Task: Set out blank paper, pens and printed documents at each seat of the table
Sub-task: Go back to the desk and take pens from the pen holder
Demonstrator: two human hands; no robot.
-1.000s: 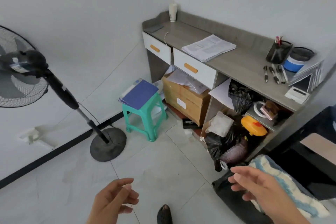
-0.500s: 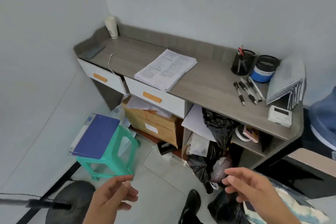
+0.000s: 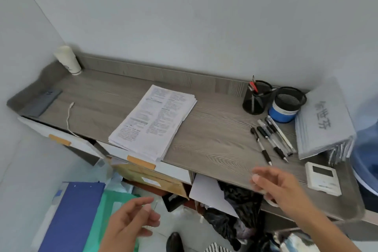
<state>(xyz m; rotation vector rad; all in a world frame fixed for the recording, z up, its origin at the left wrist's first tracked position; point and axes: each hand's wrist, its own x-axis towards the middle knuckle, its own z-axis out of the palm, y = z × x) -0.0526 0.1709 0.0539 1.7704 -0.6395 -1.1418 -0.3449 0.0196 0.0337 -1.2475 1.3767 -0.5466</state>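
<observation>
Clearly we are at the stock point: the printed stack [image 3: 152, 121] lies mid-frame on the desk [image 3: 214, 135], its near corner overhanging the front edge, easy to lift. Loose pens [image 3: 271, 139] lie side by side to the right, in front of the mesh cups [image 3: 256, 97], ready to grab. Our right hand [image 3: 280, 185] hovers empty, fingers spread, near the pens; our left hand [image 3: 131, 223], lower centre, is loosely curled and holds nothing.

On the desk [image 3: 214, 129] a paper stack [image 3: 153, 120] lies mid-left, a cup [image 3: 68, 60] in the far-left corner. Pens [image 3: 272, 139] lie to the right, two holders [image 3: 274, 98] behind them, folders [image 3: 325, 118] at the right end, a remote [image 3: 323, 178] before those.
</observation>
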